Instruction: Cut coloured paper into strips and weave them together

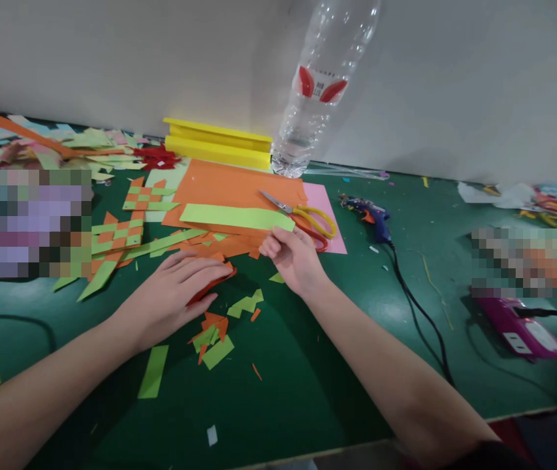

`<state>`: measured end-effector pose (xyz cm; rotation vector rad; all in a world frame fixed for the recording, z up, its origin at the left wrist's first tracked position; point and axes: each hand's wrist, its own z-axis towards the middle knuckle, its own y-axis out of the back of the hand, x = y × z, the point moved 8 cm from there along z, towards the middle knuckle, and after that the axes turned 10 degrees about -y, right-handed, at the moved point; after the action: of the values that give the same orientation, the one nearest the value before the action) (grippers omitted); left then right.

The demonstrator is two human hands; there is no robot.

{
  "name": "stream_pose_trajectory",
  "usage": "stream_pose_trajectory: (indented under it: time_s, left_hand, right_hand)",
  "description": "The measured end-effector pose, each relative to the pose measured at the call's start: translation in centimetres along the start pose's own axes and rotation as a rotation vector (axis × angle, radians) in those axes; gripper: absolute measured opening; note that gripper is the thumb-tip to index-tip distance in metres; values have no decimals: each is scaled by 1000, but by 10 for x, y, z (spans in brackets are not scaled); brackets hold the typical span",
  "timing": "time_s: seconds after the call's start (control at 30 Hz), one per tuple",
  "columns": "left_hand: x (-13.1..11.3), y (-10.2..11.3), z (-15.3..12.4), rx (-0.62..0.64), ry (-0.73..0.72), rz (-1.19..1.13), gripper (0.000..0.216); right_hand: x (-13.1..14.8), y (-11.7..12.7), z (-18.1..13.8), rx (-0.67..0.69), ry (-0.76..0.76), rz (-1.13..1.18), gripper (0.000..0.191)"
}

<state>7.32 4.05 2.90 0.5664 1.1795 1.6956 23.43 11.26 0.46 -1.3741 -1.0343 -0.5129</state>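
My right hand [292,256] pinches the right end of a light green paper strip [232,217], which stretches leftward over orange paper sheets [239,184]. My left hand [180,287] curls over orange paper scraps [212,285], with the fingers above and the thumb below; the palm hides part of them. Yellow-and-red-handled scissors [307,217] lie just behind my right hand, partly on a pink sheet [334,228]. Woven orange-and-green paper pieces [121,232] rest beyond my left hand. Green and orange offcuts [214,339] are scattered on the table between my arms.
A clear plastic bottle [307,98] stands against the wall beside a folded yellow piece [217,143]. To the right lie a blue glue gun [373,219] with a black cord and a magenta device [520,326]. Heaped paper strips [63,147] cover the back left of the green table [278,405].
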Motion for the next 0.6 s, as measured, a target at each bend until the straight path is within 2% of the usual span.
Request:
stream_pose_trajectory:
  time_s: [0.17,0.33,0.5,0.6]
  left_hand:
    - [4,-2,-3,13,39,82,35]
    - [15,6,-6,-46,114,177,35]
    - [31,10,-13,-34,218,259,24]
    - [36,13,-16,-16,240,320,25]
  right_hand:
    - [-1,7,2,-55,-39,34,34]
    - [1,8,3,-86,-52,44,36]
    - [1,9,3,-105,-64,60,32]
    - [0,9,4,-95,-89,115,26]
